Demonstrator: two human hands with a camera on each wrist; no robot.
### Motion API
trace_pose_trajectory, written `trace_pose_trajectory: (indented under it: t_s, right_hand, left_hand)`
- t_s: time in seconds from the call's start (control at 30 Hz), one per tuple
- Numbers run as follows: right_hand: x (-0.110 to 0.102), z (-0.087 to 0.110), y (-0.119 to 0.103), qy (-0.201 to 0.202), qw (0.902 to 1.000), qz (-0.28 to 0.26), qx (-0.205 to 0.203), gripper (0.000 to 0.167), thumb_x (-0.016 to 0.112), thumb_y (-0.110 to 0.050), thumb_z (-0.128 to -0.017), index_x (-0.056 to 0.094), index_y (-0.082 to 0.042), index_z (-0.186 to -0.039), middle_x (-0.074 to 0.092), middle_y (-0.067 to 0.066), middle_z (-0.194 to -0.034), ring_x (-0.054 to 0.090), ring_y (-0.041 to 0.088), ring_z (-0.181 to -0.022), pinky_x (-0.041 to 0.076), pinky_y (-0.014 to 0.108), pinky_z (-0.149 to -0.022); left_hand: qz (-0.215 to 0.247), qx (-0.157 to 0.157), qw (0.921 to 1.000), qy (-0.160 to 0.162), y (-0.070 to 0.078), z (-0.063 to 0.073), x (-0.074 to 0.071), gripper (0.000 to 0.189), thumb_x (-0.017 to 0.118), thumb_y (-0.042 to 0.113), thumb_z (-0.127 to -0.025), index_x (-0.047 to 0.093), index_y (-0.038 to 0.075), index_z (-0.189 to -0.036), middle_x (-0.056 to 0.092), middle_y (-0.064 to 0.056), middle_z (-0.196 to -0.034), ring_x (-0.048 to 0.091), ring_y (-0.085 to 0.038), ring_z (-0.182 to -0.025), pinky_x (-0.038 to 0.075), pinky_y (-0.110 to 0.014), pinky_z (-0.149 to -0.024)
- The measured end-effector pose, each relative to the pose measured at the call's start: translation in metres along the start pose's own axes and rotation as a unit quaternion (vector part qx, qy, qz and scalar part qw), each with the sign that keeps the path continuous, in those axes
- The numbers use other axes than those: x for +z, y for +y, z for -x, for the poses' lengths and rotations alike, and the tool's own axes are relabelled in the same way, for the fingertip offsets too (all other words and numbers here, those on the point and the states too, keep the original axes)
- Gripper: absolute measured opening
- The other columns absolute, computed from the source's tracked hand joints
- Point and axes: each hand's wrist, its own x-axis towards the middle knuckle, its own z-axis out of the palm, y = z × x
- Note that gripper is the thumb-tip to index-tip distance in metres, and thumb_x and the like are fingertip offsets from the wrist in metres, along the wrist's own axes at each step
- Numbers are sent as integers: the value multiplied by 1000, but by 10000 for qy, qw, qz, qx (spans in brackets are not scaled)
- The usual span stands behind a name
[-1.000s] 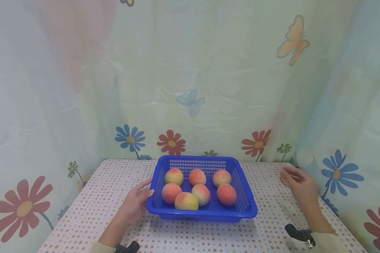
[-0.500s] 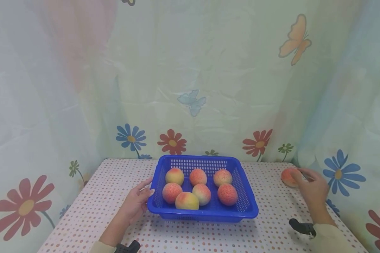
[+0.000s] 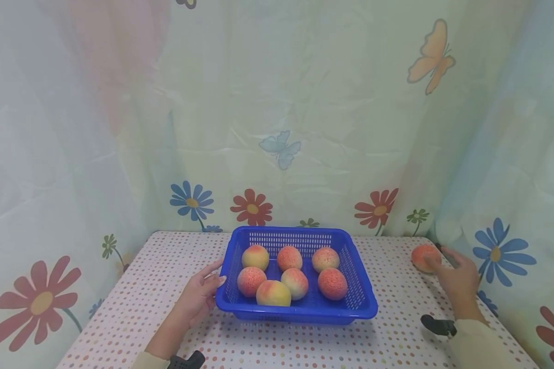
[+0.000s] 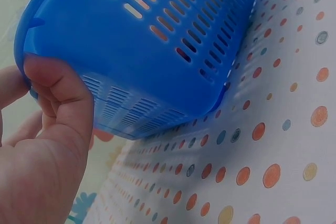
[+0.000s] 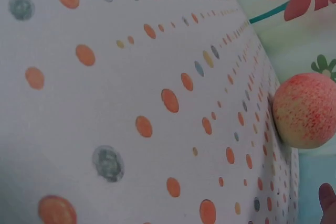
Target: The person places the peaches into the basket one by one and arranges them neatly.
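My left hand (image 3: pixel 196 297) holds the left rim of a blue plastic basket (image 3: pixel 295 311). In the left wrist view, the thumb (image 4: pixel 63 85) bends at the basket's rim while other fingers lie on its far side. Several red and yellow peaches, such as a speckled red one (image 3: pixel 332 284), lie inside the basket. At the far right of the table, a single peach (image 3: pixel 424 257) sits outside it. Close to its right side is my right hand (image 3: pixel 459 279), fingers spread. The right wrist view shows that peach (image 5: pixel 306 111) with a gap to a fingertip (image 5: pixel 328 198).
A dotted cloth covers the table (image 3: pixel 388 338), and the basket stands at its middle. Behind and at both sides hangs a curtain (image 3: pixel 332 128) printed with flowers and butterflies. The lone peach is near the table's back right corner.
My right hand has drawn back to the right from over the lone peach, which now shows mostly uncovered. My left hand and the basket have stayed put.
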Motion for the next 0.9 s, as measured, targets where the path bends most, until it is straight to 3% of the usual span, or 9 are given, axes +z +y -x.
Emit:
trace_pose_trajectory:
  t_s: [0.2, 0.5, 0.57, 0.73, 0.8, 0.9]
  right_hand:
    - [3, -5, 7, -135, 9999, 55, -56, 79, 65, -43, -99, 30, -5, -160, 18, 22, -169, 14, 48, -156, 18, 67, -125]
    - [11, -9, 10, -183, 9992, 263, 239, 84, 65, -44, -98, 25, -6, -161, 14, 24, -169, 12, 49, -156, 17, 68, -124]
    - [12, -9, 10, -184, 9992, 277, 241, 83, 65, -41, -99, 25, -4, -161, 17, 26, -168, 14, 50, -155, 19, 68, -124]
    - [14, -7, 11, -281, 9990, 273, 214, 79, 63, -35, -100, 24, -2, -161, 29, 34, -160, 36, 55, -142, 35, 70, -114]
    - [15, -6, 10, -344, 9988, 198, 285, 79, 62, -35, -101, 22, -4, -162, 27, 33, -162, 35, 55, -143, 35, 70, -114]
    - [16, -5, 8, -369, 9985, 58, 407, 82, 62, -37, -101, 18, -7, -163, 19, 28, -167, 23, 54, -151, 28, 71, -118]
  left_hand:
    - [3, 3, 10000, -29, 1, 1, 0, 69, 61, 20, -103, 26, 14, -162, 49, -24, -153, 68, -28, -123, 58, -44, -100]
    - [1, -23, 10000, -14, 0, 1, 1, 68, 62, 20, -103, 27, 14, -162, 54, -23, -148, 69, -28, -121, 59, -43, -98]
    - [-6, -30, 10000, -6, 0, 1, 1, 69, 62, 21, -103, 27, 14, -162, 54, -22, -148, 69, -28, -121, 59, -43, -98]
    - [-6, -49, 10000, 17, 0, 2, 1, 69, 63, 21, -103, 28, 15, -162, 52, -23, -151, 68, -27, -122, 59, -44, -100]
    - [4, -44, 10000, 5, 1, 2, 1, 69, 62, 22, -103, 27, 15, -162, 50, -23, -152, 68, -28, -123, 58, -45, -101]
    - [23, -30, 10000, 1, 1, 1, 1, 70, 62, 21, -103, 26, 15, -162, 48, -24, -154, 67, -29, -124, 57, -46, -101]
